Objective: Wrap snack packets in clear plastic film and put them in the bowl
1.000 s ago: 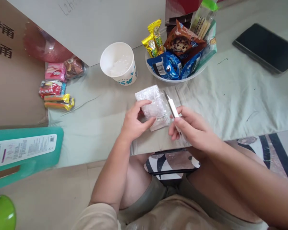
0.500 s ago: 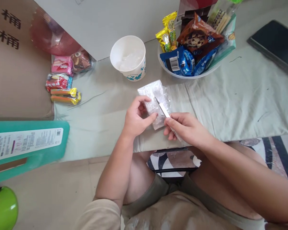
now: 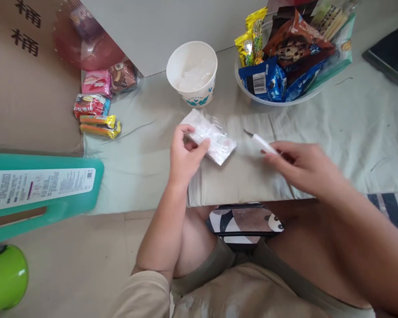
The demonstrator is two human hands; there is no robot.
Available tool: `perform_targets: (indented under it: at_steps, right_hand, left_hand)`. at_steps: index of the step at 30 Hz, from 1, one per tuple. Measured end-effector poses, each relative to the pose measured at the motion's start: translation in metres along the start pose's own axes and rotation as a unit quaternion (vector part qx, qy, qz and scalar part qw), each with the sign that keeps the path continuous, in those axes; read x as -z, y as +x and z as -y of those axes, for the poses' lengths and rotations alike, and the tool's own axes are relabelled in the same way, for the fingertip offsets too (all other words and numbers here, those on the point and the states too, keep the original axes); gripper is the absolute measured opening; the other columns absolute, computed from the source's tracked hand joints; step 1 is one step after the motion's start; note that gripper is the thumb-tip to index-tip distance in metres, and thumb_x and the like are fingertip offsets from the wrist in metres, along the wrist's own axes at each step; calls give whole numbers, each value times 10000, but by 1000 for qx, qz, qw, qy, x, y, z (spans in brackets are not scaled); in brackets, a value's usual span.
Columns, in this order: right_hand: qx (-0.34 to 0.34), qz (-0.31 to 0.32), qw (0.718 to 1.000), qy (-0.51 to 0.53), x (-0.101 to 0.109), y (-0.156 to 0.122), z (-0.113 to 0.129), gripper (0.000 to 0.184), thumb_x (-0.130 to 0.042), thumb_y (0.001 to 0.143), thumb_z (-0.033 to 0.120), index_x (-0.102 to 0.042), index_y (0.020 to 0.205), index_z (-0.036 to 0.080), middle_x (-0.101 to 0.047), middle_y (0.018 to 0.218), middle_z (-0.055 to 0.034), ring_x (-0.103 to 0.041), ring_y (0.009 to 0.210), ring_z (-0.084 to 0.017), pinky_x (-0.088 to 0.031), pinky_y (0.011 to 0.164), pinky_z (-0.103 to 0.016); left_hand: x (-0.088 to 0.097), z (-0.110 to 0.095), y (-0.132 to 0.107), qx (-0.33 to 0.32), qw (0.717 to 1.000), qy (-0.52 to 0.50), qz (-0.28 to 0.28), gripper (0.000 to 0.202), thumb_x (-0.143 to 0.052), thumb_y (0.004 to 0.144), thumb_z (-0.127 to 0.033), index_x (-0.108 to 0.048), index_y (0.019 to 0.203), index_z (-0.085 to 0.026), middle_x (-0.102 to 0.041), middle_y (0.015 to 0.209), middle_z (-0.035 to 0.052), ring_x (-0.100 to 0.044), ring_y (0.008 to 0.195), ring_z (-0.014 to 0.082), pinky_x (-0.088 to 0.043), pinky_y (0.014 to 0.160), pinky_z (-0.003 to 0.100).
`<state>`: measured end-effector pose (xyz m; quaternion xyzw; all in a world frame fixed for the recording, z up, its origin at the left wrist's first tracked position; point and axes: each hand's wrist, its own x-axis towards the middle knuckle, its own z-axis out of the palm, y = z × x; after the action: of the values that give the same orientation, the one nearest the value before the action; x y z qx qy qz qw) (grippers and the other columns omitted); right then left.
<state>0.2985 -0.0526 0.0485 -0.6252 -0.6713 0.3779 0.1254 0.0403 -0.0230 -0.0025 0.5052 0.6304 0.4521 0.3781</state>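
My left hand (image 3: 185, 155) pinches a clear plastic packet (image 3: 209, 140) at its left end, and the packet lies tilted on the pale green cloth (image 3: 334, 145). To its right, my right hand (image 3: 301, 167) is closed around a small white knife (image 3: 259, 141), blade tip pointing left, a short gap away from the packet. A white paper cup (image 3: 193, 74) with crumpled clear plastic inside stands just behind the packet.
A white bowl (image 3: 272, 99) heaped with snack packets sits at the back right. More snack packets (image 3: 97, 106) lie at the back left beside a cardboard box (image 3: 26, 88). A teal stool (image 3: 43, 194) is at the left, a dark tablet (image 3: 391, 55) far right.
My right hand has pulled the knife off the packet and moved right. The left hand has turned the packet flatter on the cloth. The view has shifted left.
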Motion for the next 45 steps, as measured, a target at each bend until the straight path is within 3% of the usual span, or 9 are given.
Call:
perform_targets:
  at_steps: [3,6,13,19,23,28,38,42,45]
  right_hand:
    - [4,-147,982,-116,6,5,-18,309,-548,905,386,-773,1047,229,-699,969,-107,-674,844,-268,-502,717,-395]
    - [-12,-168,971,-169,8,11,-34,338,-563,899,357,-778,1134,247,-682,1036,-122,-673,906,-297,-527,751,-432]
    - [31,-302,930,-206,6,14,-47,416,-586,874,292,-706,1255,175,-688,1145,-189,-643,1132,-417,-511,956,-622]
    - [315,-146,936,-56,-17,13,-19,557,-550,858,196,-530,1414,209,-684,1307,-150,-634,1247,-320,-521,1047,-528]
    - [264,-128,953,-69,-14,16,-18,309,-512,835,125,-713,1036,248,-720,876,-56,-691,865,-245,-562,837,-436]
    - [242,-204,947,-52,7,7,-34,263,-491,809,84,-690,801,256,-679,817,-43,-650,700,-201,-509,635,-356]
    - [188,-160,966,-73,9,-5,-26,343,-594,842,350,-659,1151,217,-761,1001,-95,-722,977,-323,-558,870,-483]
    - [213,-154,960,-102,4,-10,-16,132,-584,900,297,-702,940,255,-721,812,-46,-705,810,-249,-562,810,-429]
    - [266,-156,946,-99,8,-23,-9,138,-574,918,251,-689,842,260,-749,1002,-68,-714,907,-234,-566,816,-398]
  left_hand:
    - [5,-1,-4,-99,979,175,-20,517,-836,695,-369,-595,1137,-249,-466,1451,118,-620,1185,269,-567,961,410]
    - [10,1,2,-176,955,236,-24,661,-839,701,-357,-562,1291,-246,-478,1500,136,-493,1400,332,-453,1151,488]
    - [11,-1,5,-105,974,201,27,306,-654,811,-184,-636,1114,-217,-718,1117,55,-689,1044,191,-567,899,311]
    - [9,-11,-6,-59,987,83,123,175,-641,767,-223,-632,942,-209,-708,890,8,-670,730,119,-525,629,215]
    - [12,-11,0,-1,998,24,65,112,-589,747,-201,-578,856,-222,-643,745,-20,-634,609,115,-495,522,211]
    - [28,-1,10,52,997,56,-3,111,-563,691,-132,-527,747,-221,-628,658,-38,-613,545,112,-508,529,224]
    - [29,-5,11,-177,961,200,68,199,-699,771,-269,-674,966,-239,-705,1300,61,-644,1268,250,-512,1118,430]
    - [32,-9,5,-222,962,148,63,87,-621,806,-290,-596,738,-242,-753,1006,31,-702,1124,238,-543,1076,462]
    - [45,-10,-4,-217,972,54,67,163,-611,807,-322,-532,684,-249,-685,747,7,-684,722,184,-607,733,386]
